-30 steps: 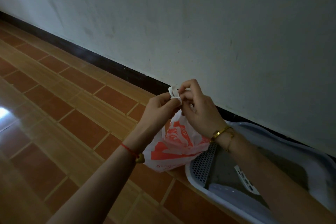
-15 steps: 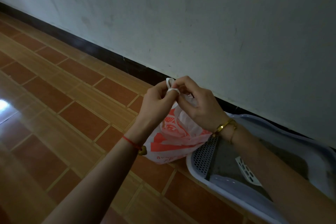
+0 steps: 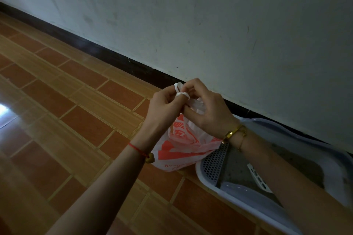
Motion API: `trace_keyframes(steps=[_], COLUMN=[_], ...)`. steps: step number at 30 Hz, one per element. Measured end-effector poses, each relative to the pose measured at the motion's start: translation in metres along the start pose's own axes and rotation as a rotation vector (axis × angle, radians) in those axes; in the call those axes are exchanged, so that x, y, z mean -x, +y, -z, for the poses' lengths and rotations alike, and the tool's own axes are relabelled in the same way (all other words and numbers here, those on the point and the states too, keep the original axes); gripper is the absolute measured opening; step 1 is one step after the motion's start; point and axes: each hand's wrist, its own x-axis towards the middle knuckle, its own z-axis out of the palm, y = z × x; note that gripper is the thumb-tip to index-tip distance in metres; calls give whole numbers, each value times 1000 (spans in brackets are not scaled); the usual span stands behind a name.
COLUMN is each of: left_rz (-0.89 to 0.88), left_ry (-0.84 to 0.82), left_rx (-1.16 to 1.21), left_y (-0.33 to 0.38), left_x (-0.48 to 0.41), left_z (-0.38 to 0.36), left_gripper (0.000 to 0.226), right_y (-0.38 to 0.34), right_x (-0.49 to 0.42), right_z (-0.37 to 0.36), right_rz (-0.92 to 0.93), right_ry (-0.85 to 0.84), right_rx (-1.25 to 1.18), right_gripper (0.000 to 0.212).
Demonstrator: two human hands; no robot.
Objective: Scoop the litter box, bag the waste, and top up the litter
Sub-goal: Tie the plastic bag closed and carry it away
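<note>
While the thin plastic bag [image 3: 183, 147] hangs limp and seemingly light just left of the litter box [image 3: 238, 195], left hand [image 3: 164, 105] and right hand [image 3: 209, 113] each pinch its slippery twisted handles [image 3: 180, 92], grip closed tight, likely the best hold.

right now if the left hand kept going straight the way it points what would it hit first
The left hand pinches the orange-and-white plastic bag's twisted white handles; pushing on, it would probably meet the right hand's curled fingers first, just behind them.

A home: litter box [image 3: 277, 194] on tiled floor [image 3: 76, 110] beside plastered wall [image 3: 210, 15].
</note>
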Motion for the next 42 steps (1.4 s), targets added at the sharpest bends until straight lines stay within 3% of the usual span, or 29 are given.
trace_keyframes(steps=[8, 14, 19, 21, 23, 26, 30, 33, 35, 38, 42], left_rz=[-66, -71, -129, -228, -427, -594, -488, -310, -110, 188, 267], left_ry=[-67, 29, 104, 123, 138, 75, 56, 26, -58, -159, -119], left_rx=[48, 93, 55, -49, -334, -717, -802, -709, -519, -33, 282], left_y=[0, -4, -11, -16, -24, -34, -31, -23, -18, -14, -12], left_x=[0, 3, 5, 6, 7, 7, 5, 2, 1, 4, 5], left_z=[3, -1, -1, 0, 2, 2, -4, -5, -1, 3, 6], left_gripper=[23, 25, 26, 25, 23, 24, 22, 23, 27, 31, 29], right_y=[5, 5, 12, 13, 15, 20, 28, 29, 29, 26, 27], right_x=[-3, -4, -6, -10, -12, -12, -7, -5, -5, -6, -6], right_z=[0, 2, -2, -1, 1, 5, 2, 0, -1, 1, 3], right_rz=[-81, -125, -361, -510, -631, -662, -572, -448, -372, -286, -166], right_ry=[118, 117, 157, 153, 133, 116, 83, 63, 69, 118, 178], right_rx=[-60, -17, -102, -253, -448, -493, -433, -384, -302, -165, 121], right_gripper=[11, 17, 12, 10, 11, 10, 13, 15, 17, 17, 24])
